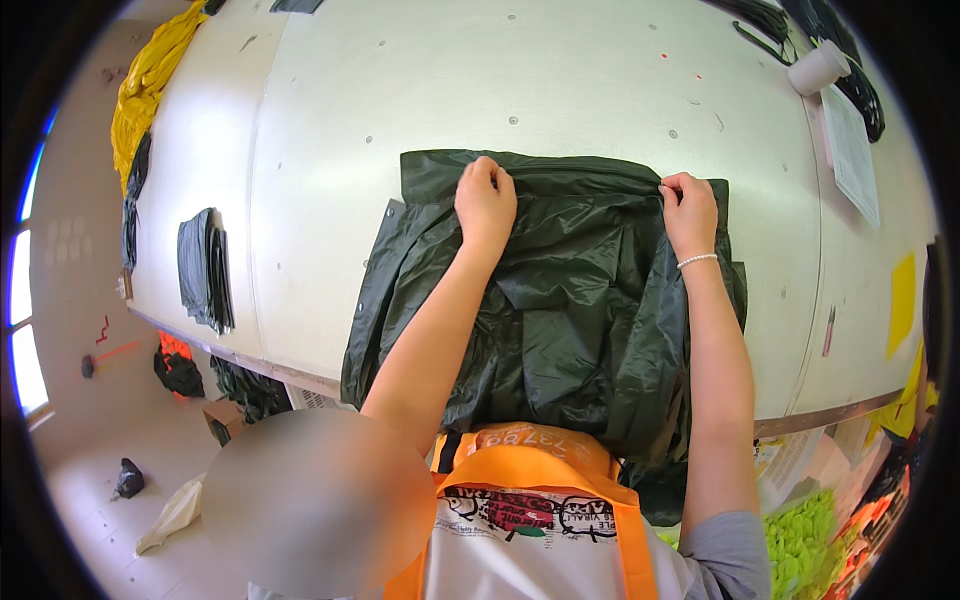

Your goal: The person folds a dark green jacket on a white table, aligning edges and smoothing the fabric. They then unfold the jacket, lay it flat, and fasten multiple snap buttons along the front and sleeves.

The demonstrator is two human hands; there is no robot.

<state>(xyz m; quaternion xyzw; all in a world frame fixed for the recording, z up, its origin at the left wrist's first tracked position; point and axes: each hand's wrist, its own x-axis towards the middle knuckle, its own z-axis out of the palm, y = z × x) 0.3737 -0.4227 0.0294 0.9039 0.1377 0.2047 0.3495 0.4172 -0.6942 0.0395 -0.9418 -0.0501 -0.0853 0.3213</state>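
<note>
Orange apron (545, 463) up close; beyond, left hand (487, 208) and right hand (690, 212) both pinch dark-green fabric (565, 290), apparently, the contact partly hidden.

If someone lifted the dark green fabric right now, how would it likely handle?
The dark green fabric would probably flop: it lies creased and hangs over the near side of the table. Its sheen suggests it may slide easily. Thin-looking folds hint at lightness.
</note>
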